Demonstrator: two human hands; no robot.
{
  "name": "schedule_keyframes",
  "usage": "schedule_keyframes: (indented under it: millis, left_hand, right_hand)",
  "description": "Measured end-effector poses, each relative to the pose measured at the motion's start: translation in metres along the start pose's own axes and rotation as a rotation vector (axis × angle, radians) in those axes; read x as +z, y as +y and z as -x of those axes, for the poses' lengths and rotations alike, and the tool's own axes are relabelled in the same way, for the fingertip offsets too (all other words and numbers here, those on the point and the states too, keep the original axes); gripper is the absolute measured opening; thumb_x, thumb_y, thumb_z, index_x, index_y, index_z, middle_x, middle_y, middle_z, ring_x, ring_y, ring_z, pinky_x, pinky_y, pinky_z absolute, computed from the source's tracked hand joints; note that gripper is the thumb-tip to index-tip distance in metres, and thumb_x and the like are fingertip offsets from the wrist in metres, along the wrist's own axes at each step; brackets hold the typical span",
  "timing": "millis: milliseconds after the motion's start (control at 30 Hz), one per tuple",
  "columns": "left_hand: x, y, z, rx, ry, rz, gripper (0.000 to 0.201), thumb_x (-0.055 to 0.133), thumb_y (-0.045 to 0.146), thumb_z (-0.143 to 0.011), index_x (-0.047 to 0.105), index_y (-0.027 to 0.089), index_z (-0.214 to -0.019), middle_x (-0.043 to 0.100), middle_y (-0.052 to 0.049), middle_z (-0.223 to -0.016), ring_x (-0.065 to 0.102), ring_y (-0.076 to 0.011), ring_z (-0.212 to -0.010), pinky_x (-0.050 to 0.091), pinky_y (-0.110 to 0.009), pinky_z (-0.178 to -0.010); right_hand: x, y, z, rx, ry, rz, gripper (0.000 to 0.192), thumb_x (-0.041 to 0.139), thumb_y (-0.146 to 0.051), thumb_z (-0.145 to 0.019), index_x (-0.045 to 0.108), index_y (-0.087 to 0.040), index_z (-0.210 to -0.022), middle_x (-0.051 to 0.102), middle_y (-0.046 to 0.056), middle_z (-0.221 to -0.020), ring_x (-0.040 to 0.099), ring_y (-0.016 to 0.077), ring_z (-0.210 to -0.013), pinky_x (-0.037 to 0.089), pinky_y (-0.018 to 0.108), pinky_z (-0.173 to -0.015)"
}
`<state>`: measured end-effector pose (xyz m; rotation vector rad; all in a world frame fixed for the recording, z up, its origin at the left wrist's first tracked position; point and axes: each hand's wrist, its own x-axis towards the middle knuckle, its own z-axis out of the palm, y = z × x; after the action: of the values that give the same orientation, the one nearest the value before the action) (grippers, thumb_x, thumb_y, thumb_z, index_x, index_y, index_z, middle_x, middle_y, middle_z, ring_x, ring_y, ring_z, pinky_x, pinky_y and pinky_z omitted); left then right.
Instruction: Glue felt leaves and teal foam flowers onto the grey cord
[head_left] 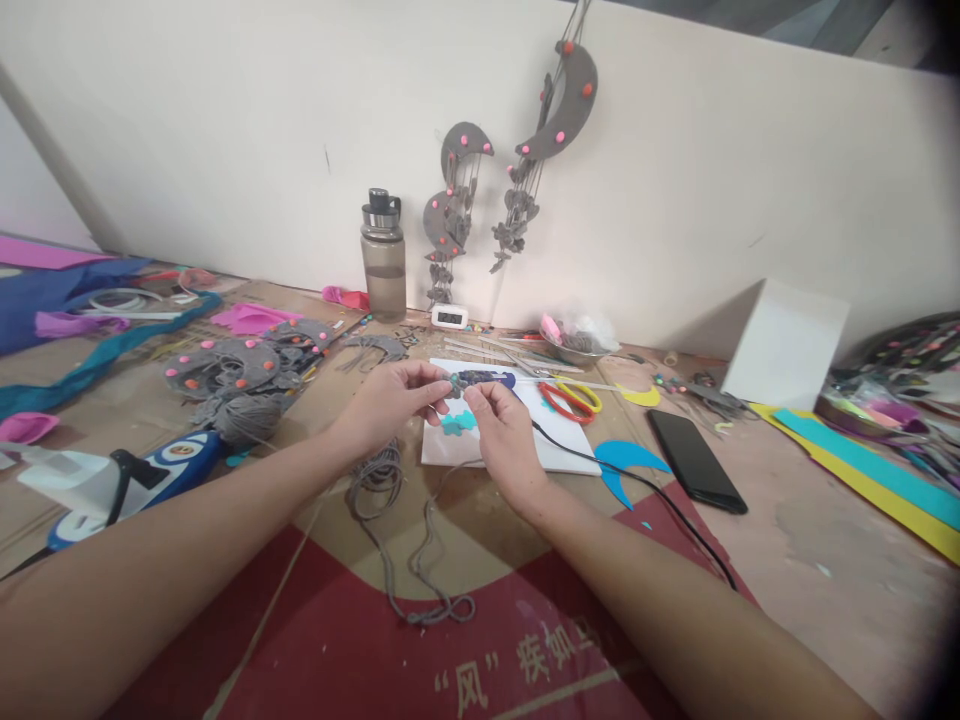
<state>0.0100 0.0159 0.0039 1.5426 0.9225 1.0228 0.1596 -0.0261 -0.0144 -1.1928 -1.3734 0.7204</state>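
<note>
My left hand (397, 398) and my right hand (506, 440) meet above a white sheet (559, 458). Both pinch a small teal piece with grey yarn (456, 384) between thumb and fingers; its exact shape is partly hidden. A strand of grey yarn (386, 560) runs from below my right hand in loose loops towards a coil under my left wrist. Beneath my hands, scalloped teal cut-outs (459, 424) lie on the sheet. Just behind them is a dark blue tool (491, 379), possibly a glue gun. Scissors (571, 402) with red and yellow handles rest to the right.
A blue crescent (619, 470), black cord (660, 510) and phone (696, 460) lie right. Left are a blue-and-white device (169, 470), a yarn ball (244, 415) and grey crescents (221, 368). A bottle (383, 265) and small clock (449, 317) stand behind; crescent ornaments (574, 105) hang on the wall.
</note>
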Motion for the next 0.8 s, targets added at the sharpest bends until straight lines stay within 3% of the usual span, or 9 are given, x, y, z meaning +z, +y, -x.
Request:
schedule_keyframes:
  millis: [467, 600, 733, 800]
  left_hand:
    - [0.002, 0.002, 0.002, -0.095, 0.060, 0.201, 0.014, 0.066, 0.027, -0.068, 0.058, 0.016, -0.072, 0.053, 0.002, -0.058, 0.046, -0.0074, -0.049, 0.036, -0.020, -0.046]
    - [-0.010, -0.004, -0.007, -0.094, 0.189, 0.230, 0.015, 0.067, 0.025, -0.066, 0.055, 0.015, -0.070, 0.051, 0.003, -0.055, 0.044, -0.0061, -0.047, 0.030, -0.019, -0.043]
    - [-0.022, -0.012, -0.014, -0.076, 0.256, 0.219, 0.014, 0.065, 0.025, -0.068, 0.055, 0.016, -0.073, 0.050, 0.004, -0.051, 0.042, -0.0055, -0.043, 0.027, -0.018, -0.040]
    - [-0.023, -0.014, -0.015, -0.067, 0.269, 0.213, 0.015, 0.065, 0.026, -0.068, 0.055, 0.016, -0.075, 0.051, 0.004, -0.052, 0.045, -0.0061, -0.043, 0.029, -0.018, -0.040]
  right_hand:
    - [-0.001, 0.002, 0.001, -0.077, -0.092, 0.127, 0.032, 0.038, -0.039, -0.090, 0.056, -0.020, -0.072, 0.057, -0.002, -0.070, 0.051, 0.0126, -0.068, 0.036, 0.025, -0.064]
    - [-0.013, -0.001, -0.015, -0.113, -0.158, 0.345, 0.028, 0.040, -0.036, -0.089, 0.058, -0.020, -0.076, 0.058, 0.000, -0.072, 0.051, 0.0145, -0.072, 0.036, 0.026, -0.066]
    - [-0.039, -0.002, -0.036, -0.236, -0.023, 0.686, 0.021, 0.043, -0.033, -0.088, 0.057, -0.019, -0.081, 0.061, 0.006, -0.084, 0.053, 0.0187, -0.080, 0.038, 0.030, -0.072]
    - [-0.049, 0.001, -0.043, -0.215, 0.021, 0.877, 0.022, 0.046, -0.035, -0.087, 0.058, -0.017, -0.089, 0.062, 0.010, -0.090, 0.055, 0.0217, -0.083, 0.038, 0.033, -0.074]
